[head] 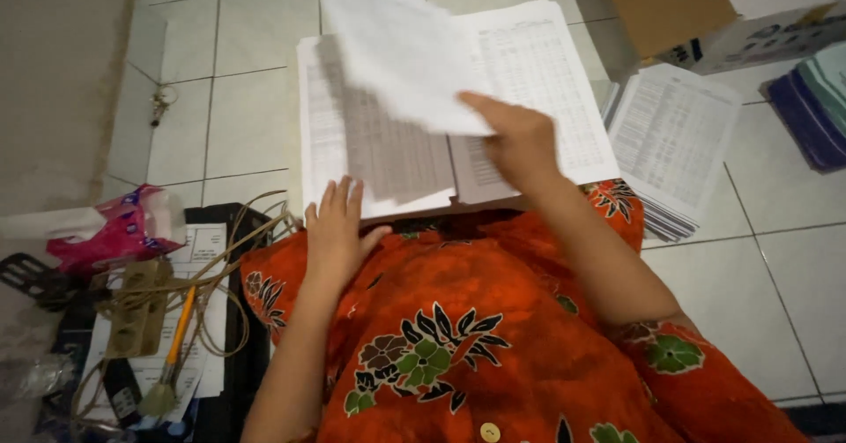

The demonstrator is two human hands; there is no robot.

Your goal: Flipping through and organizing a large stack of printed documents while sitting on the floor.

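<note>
- Fabric first: orange cloth with dark leaves and green flowers (458, 355) fills the near edge, soft and creased, a small round button low down.
- Near left, a paintbrush with an orange handle (176, 342) lies on printed forms, and tan cord (238, 258) loops loosely about a beige power strip (137, 306).
- Just past that, a crumpled pink plastic pack (119, 231), glossy and wrinkled.
- Left hand (337, 231) lies flat, fingers stretched out and slightly spread, gripping nothing; the fingertips press the near edge of the stack of printed tables (388, 156), palm on the cloth.
- That stack is thick, rectangular white paper ruled in fine grey rows, resting across the lap and reaching out over the floor.
- Right hand (520, 143) is curled, fingers pinched on the lower corner of a loose sheet (397, 51), which is lifted and bowed above the stack, its blank back towards the camera.
- To the right, a second paper pile (674, 134) sits fanned on glossy white floor tiles (238, 117).
- Farthest off: a brown cardboard box (665, 7), and folded blue cloth (811, 112) at the right edge.
</note>
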